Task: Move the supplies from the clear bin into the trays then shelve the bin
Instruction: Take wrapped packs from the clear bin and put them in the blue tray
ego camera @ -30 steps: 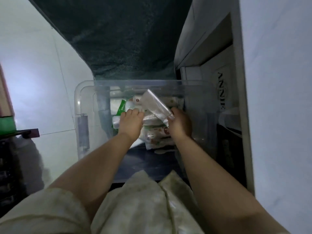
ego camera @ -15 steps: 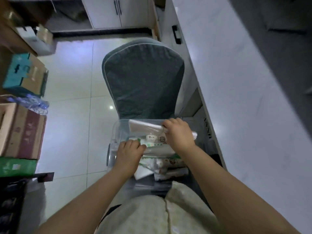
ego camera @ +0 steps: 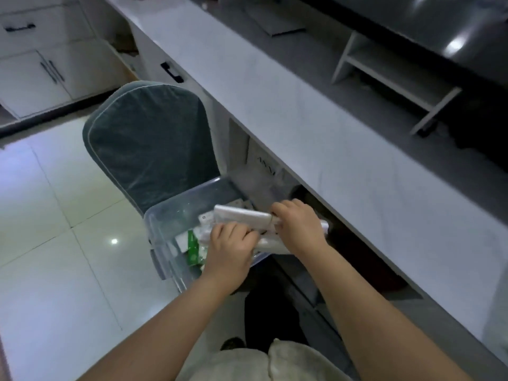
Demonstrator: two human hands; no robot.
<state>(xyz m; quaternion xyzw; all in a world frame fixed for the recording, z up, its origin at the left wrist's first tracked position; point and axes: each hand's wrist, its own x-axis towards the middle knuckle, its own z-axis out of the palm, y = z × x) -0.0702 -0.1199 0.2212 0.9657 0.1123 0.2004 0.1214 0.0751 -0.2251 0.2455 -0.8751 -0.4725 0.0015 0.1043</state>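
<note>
The clear bin [ego camera: 162, 229] rests on a chair seat beside the counter, holding several white and green supply packets [ego camera: 193, 247]. My right hand [ego camera: 298, 225] is shut on a long clear-wrapped packet [ego camera: 242, 214], lifted above the bin's rim. My left hand [ego camera: 231, 250] reaches into the bin and is closed on white packets beneath it. No trays are in view.
A grey-green chair back [ego camera: 151, 138] stands behind the bin. A long white counter [ego camera: 316, 111] runs along the right, with an open white shelf unit [ego camera: 393, 75] on it. White cabinets [ego camera: 35, 70] at far left; tiled floor [ego camera: 55, 243] to the left.
My view has swung up and right, from inside the bin to the counter. The right hand has raised the clear-wrapped packet above the rim; the left hand stays on the packets.
</note>
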